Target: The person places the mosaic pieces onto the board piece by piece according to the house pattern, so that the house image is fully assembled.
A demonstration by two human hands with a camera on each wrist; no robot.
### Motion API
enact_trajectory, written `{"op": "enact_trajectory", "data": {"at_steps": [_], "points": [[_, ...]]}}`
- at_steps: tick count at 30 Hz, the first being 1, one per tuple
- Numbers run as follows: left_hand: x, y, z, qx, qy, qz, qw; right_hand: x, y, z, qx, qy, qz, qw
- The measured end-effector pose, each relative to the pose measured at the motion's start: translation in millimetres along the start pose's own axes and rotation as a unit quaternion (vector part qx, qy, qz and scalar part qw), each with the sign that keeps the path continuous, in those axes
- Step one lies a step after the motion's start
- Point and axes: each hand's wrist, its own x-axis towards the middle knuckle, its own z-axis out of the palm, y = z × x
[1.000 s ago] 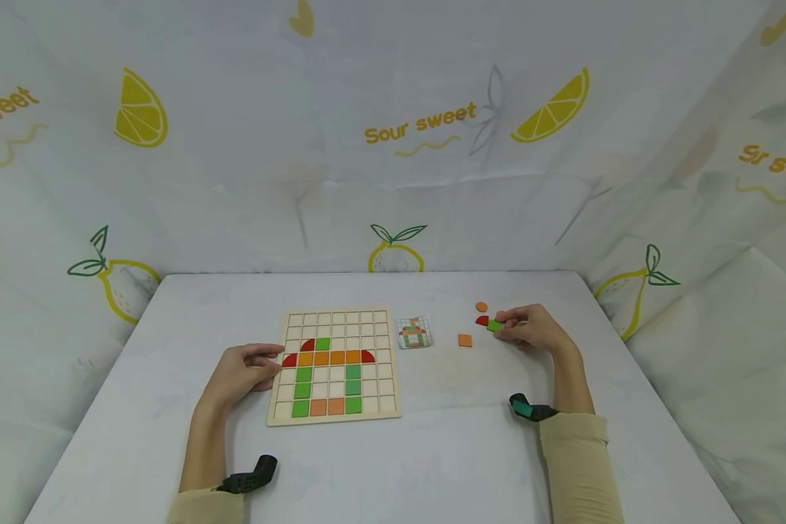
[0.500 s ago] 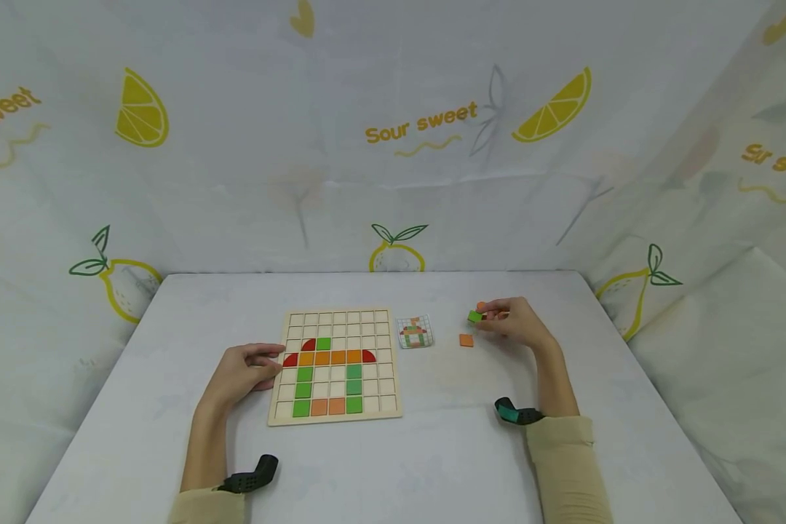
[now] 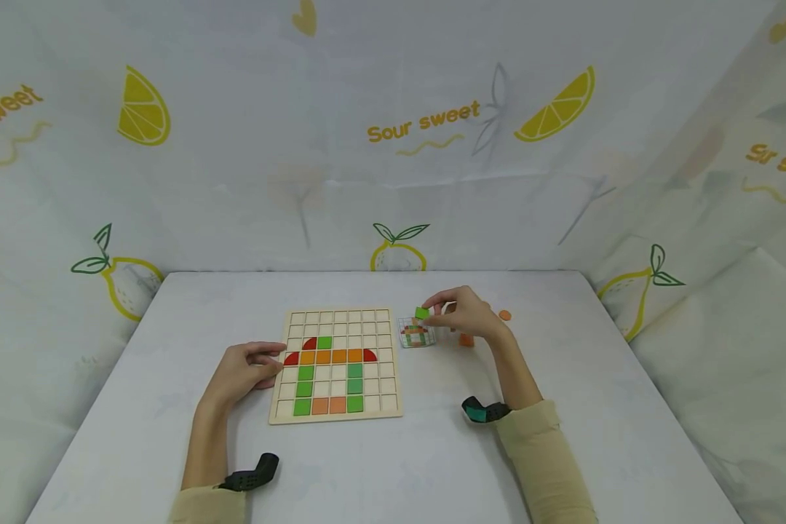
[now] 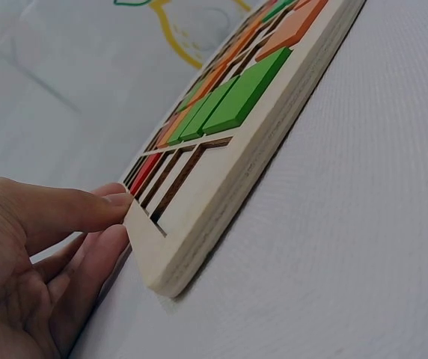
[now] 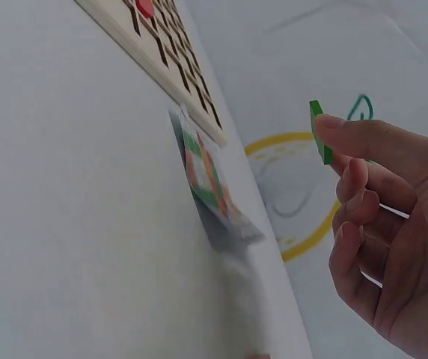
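A wooden grid board [image 3: 327, 418] lies on the table with green, orange, salmon and red tiles set in its cells. At its left edge my left hand [image 3: 239, 375] holds it between thumb [image 4: 87, 213] and fingers, as the left wrist view shows up close. Raised above the table, my right hand [image 3: 465, 313] pinches a green square tile [image 5: 321, 133] between thumb and index finger, the other fingers loosely curled. In the head view this tile is just over the far edge of a small pattern card [image 3: 417, 335], right of the board.
An orange disc [image 3: 505, 315] lies right of the right hand. An orange square tile [image 3: 466, 340] is partly hidden beneath that hand. A white cloth with lemon prints [image 3: 398, 251] rises behind the table's back edge.
My right hand has moved left with the green tile, from beside the loose pieces to over the card. The orange disc has shifted slightly right. My left hand stays at the board.
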Motion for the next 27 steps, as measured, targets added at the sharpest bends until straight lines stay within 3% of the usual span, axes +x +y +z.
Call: {"op": "enact_trajectory", "data": {"at_steps": [8, 15, 19, 27], "points": [[-0.4, 0.7, 0.5, -0.003, -0.002, -0.003, 1.0000, 23.0, -28.2, 35.8, -0.017, -0.051, -0.013, 0.9985], [-0.7, 0.9, -0.1, -0.001, -0.001, 0.000, 1.0000, 41.7, -44.6, 69.9, -0.030, -0.092, -0.050, 0.9941], [-0.8, 1.3, -0.1, 0.001, 0.001, 0.002, 1.0000, 52.4, -52.7, 88.7, -0.029, -0.114, -0.046, 0.9920], [-0.9, 0.8, 0.3, -0.002, 0.002, -0.006, 1.0000, 66.5, -64.3, 114.0, -0.096, -0.133, -0.037, 0.9858]]}}
